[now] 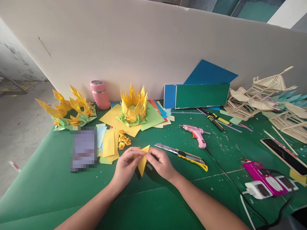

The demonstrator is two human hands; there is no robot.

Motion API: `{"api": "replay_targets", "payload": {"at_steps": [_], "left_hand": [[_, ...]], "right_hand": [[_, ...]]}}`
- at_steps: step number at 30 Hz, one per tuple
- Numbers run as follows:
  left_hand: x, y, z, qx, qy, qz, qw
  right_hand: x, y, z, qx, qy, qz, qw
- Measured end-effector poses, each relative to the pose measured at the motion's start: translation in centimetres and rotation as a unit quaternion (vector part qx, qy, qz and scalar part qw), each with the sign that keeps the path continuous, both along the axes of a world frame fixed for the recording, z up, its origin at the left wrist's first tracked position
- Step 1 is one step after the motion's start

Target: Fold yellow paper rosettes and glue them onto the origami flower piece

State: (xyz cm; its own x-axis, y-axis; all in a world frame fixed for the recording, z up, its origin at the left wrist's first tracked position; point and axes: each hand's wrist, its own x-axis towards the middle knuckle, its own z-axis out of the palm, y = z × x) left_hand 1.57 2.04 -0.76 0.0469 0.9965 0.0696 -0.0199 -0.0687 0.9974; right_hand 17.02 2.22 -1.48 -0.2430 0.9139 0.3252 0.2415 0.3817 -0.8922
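Note:
Between my two hands, just above the green table, is a folded piece of yellow paper with pointed ends. My left hand pinches it from the left, and my right hand pinches it from the right near its upper part. Fingers of both hands cover its middle. Small folded yellow paper pieces lie beyond my left hand, beside a stack of yellow paper sheets. A yellow utility knife rests to the right of my right hand, its blade showing.
Two folded-paper crowns stand at the back, near a pink flask. On the right are a pink glue gun with a trailing cord, a magenta power strip, a phone and wooden stick models. A board wall closes the back.

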Motion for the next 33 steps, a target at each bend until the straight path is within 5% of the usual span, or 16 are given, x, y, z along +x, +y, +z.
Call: {"api": "replay_targets", "payload": {"at_steps": [6, 10, 14, 20, 33], "left_hand": [[0.18, -0.24, 0.30, -0.045, 0.015, -0.049, 0.998], [0.15, -0.03, 0.38, -0.080, -0.019, 0.022, 0.996], [-0.02, 0.31, 0.26, -0.100, -0.072, 0.069, 0.990], [0.03, 0.28, 0.14, -0.083, -0.087, 0.086, 0.989], [0.06, 0.11, 0.28, -0.097, -0.061, 0.078, 0.990]], "right_hand": [[0.12, 0.10, -0.01, 0.018, -0.017, -0.016, 1.000], [0.07, -0.07, -0.22, -0.003, 0.036, -0.008, 0.999], [-0.13, -0.39, -0.47, 0.053, 0.035, -0.010, 0.998], [-0.32, -0.52, -0.23, 0.156, -0.043, -0.027, 0.987], [-0.05, -0.45, 0.36, 0.196, -0.055, -0.073, 0.976]]}}
